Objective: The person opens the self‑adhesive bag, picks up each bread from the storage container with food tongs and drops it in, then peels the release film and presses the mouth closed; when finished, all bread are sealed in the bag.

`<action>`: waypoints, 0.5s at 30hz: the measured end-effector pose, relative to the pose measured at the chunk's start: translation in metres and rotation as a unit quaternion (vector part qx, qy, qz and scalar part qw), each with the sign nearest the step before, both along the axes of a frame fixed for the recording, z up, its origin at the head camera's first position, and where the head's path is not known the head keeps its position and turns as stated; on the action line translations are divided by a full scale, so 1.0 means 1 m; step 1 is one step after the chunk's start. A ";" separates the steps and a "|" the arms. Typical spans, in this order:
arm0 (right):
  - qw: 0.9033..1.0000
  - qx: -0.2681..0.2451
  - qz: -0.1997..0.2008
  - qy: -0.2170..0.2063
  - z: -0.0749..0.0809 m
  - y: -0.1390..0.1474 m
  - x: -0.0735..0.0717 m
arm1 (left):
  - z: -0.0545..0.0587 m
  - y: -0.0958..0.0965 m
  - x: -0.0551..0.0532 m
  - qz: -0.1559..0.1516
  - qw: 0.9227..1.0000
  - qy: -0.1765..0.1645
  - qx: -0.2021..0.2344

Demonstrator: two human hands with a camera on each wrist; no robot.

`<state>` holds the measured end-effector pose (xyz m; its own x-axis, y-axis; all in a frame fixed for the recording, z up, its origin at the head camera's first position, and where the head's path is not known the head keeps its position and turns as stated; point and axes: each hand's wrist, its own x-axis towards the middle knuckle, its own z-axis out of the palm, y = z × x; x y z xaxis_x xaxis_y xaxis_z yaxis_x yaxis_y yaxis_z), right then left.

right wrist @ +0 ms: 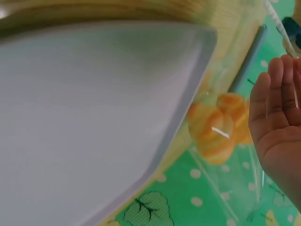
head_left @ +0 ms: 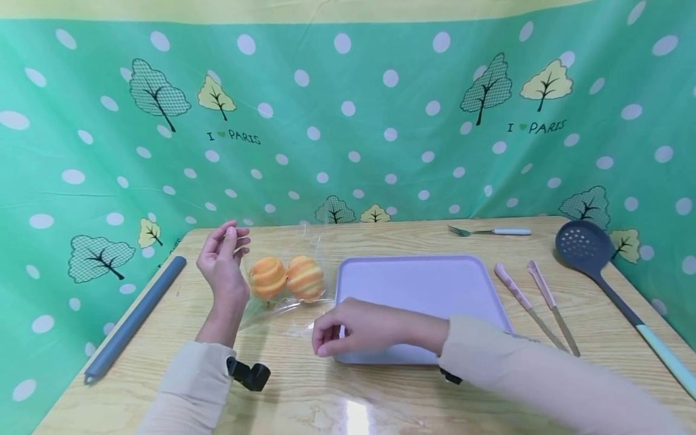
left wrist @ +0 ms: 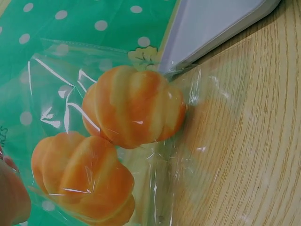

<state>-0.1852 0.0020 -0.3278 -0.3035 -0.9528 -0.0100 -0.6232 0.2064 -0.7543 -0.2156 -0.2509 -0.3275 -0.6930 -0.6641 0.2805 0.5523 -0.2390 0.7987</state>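
Two orange-striped bread rolls lie in a clear plastic bag left of the lilac tray. Beside the bag's left side, my left hand is raised with loosely bent fingers and nothing visible in them; only a bit of it enters the left wrist view's edge. Over the tray's left edge, near the bag's front edge, my right hand has curled fingers with the thumb close to them. In the right wrist view a thin whitish plastic strip runs to those fingertips, which seem to pinch it.
A grey rolling pin lies along the table's left side. Right of the tray are two pink-handled utensils and a slotted skimmer with a mint handle. A fork lies behind the tray, before a green dotted curtain.
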 end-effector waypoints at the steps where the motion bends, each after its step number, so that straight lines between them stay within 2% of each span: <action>1: 1.000 0.005 0.003 0.004 -0.002 -0.004 0.001 | 0.000 0.000 0.000 0.000 1.000 -0.001 -0.001; 8: 0.999 0.035 0.023 0.029 -0.016 -0.022 0.006 | 0.001 0.000 0.000 0.001 1.000 0.003 -0.004; 12: 0.995 0.057 0.020 0.079 -0.023 -0.028 0.008 | 0.001 0.000 0.000 0.001 1.000 0.004 -0.003; 15: 0.987 0.083 0.017 0.135 -0.025 -0.030 0.009 | 0.001 -0.001 0.001 0.000 1.000 0.004 -0.002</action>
